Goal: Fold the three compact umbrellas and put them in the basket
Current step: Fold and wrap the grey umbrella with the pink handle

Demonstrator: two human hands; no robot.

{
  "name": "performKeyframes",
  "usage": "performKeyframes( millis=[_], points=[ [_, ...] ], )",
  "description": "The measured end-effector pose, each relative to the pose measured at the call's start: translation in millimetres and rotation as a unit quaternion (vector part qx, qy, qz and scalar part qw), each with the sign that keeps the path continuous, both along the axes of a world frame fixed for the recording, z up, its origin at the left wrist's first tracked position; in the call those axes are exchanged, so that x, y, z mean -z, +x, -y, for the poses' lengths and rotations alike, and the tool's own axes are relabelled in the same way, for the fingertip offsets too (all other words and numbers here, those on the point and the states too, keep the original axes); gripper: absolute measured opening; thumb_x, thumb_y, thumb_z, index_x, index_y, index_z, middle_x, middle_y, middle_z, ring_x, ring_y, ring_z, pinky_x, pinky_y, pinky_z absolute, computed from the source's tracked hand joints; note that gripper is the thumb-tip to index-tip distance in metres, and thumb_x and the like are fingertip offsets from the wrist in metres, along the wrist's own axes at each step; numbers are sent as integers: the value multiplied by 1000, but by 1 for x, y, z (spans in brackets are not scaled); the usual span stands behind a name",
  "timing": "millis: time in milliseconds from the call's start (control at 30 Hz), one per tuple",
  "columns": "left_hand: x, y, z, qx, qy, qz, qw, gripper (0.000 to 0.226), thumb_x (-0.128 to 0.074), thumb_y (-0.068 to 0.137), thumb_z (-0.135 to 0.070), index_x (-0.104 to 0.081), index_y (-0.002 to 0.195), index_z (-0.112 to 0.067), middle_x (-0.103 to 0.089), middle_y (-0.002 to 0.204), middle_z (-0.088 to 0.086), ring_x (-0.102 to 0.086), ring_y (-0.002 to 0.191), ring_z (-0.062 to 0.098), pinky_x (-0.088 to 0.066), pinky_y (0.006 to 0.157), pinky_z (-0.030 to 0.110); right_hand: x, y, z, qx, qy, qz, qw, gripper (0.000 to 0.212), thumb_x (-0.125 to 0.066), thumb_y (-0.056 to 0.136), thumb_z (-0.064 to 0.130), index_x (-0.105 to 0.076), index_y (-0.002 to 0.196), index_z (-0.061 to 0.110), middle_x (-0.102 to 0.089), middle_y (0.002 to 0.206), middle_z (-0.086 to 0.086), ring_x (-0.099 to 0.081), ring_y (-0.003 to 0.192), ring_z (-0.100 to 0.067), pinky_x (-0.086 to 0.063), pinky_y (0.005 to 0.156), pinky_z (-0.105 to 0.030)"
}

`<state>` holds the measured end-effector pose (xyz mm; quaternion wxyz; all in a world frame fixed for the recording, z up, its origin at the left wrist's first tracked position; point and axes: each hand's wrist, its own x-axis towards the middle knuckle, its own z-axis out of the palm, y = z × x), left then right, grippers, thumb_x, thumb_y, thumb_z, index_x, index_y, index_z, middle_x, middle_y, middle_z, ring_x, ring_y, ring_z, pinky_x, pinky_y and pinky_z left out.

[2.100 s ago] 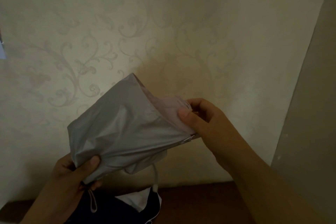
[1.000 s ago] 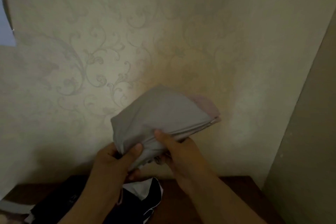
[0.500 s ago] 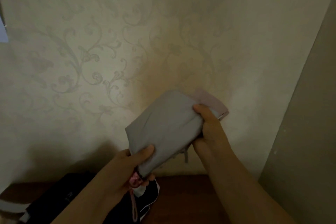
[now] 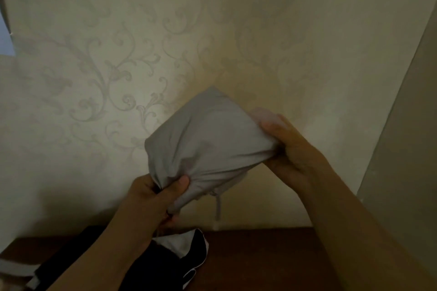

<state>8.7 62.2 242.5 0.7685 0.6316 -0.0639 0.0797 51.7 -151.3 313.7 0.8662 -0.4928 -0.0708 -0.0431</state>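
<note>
Head view, the only one: we hold the grey umbrella (image 4: 208, 142) up in front of the wallpapered wall (image 4: 118, 54), well above the dark wood surface (image 4: 260, 255). Our left hand (image 4: 153, 198) grips the near-left, lower end, thumb pressed over bunched canopy fabric, fingers curled round what we take to be the handle end. Our right hand (image 4: 293, 151) clasps the far-right, upper end, fingers wrapped round the gathered fabric, w/ a bit of pinkish lining (image 4: 264, 113) showing just above the thumb.

Key relation: the umbrella's long axis runs diagonally, low-left to high-right, straight between the two hands, so both are on it and neither is nearer. The canopy still bulges loosely in the middle; a closing strap (image 4: 218, 205) dangles below, approx. midway, nearer the left hand.

We judge the fold isn't finished: the fabric probably needs twisting round the shaft, then the strap wrapped. The right hand looks freer to do that while the left steadies.

Below, on the surface, lies a dark umbrella (image 4: 165, 260) w/ white trim, apparently not yet folded. No basket in view.
</note>
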Motion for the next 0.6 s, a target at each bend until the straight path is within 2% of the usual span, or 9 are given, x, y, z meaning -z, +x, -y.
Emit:
performKeyframes(
  millis=[100,167,200,233,300,367,467,533,600],
  points=[
    [-2,-4,8,-58,37,40,997,38,-70,75,-25,-52,44,-12,-42,39,8,-41,33,16,-35,42,23,-2,-6,1,53,35,-13,998,110,-77,67,13,-8,152,26,-37,147,-10,-60,101,-26,-56,79,-42],
    [0,-6,14,-77,45,48,995,45,-69,67,-35,-53,54,4,-46,43,18,-47,39,19,-40,47,28,4,-11,-5,66,79,-6,995,113,-75,66,15,-2,151,32,-41,142,-8,-60,94,-25,-53,83,-47],
    [3,-7,17,-80,53,49,994,53,-68,63,-40,-52,58,11,-49,47,23,-48,41,21,-40,48,30,6,-13,-8,62,86,3,994,109,-76,61,16,-13,150,28,-46,136,-5,-62,96,-27,-52,86,-49],
    [5,-9,19,-80,57,47,994,57,-68,61,-41,-51,59,13,-49,49,24,-47,43,22,-40,48,30,8,-15,-12,53,74,19,996,96,-75,58,17,-33,144,22,-53,132,-6,-63,101,-28,-52,89,-49],
    [7,-12,23,-69,61,44,995,47,-67,61,-40,-51,52,3,-48,49,20,-47,41,21,-40,46,29,9,-11,-18,62,33,28,997,52,-74,62,15,-61,113,17,-65,117,-9,-64,104,-28,-52,91,-47],
    [8,-16,27,-49,75,40,995,38,-66,62,-40,-52,47,-9,-48,46,15,-48,40,22,-40,47,31,8,-3,-19,100,17,1,995,29,-72,72,7,-65,98,17,-69,105,-7,-65,96,-25,-55,84,-42],
    [9,-16,30,-6,41,5,999,33,-66,63,-38,-59,62,-6,-54,48,15,-50,40,22,-42,46,29,5,6,-22,139,15,-21,990,19,-66,80,4,-64,96,14,-66,99,-7,-63,91,-26,-54,74,-37],
    [8,-13,28,46,-11,-42,998,33,-67,65,-33,-60,78,-4,-57,50,16,-51,37,20,-42,40,25,3,8,-25,159,13,-29,987,16,-65,82,7,-64,96,13,-65,107,-12,-61,100,-33,-54,82,-43],
    [2,-10,27,118,-40,-80,989,40,-68,72,-32,-61,93,0,-66,63,19,-54,37,21,-42,36,23,0,6,-27,158,21,-31,987,15,-65,83,10,-65,98,12,-64,111,-14,-60,104,-36,-51,90,-51]
  ],
)
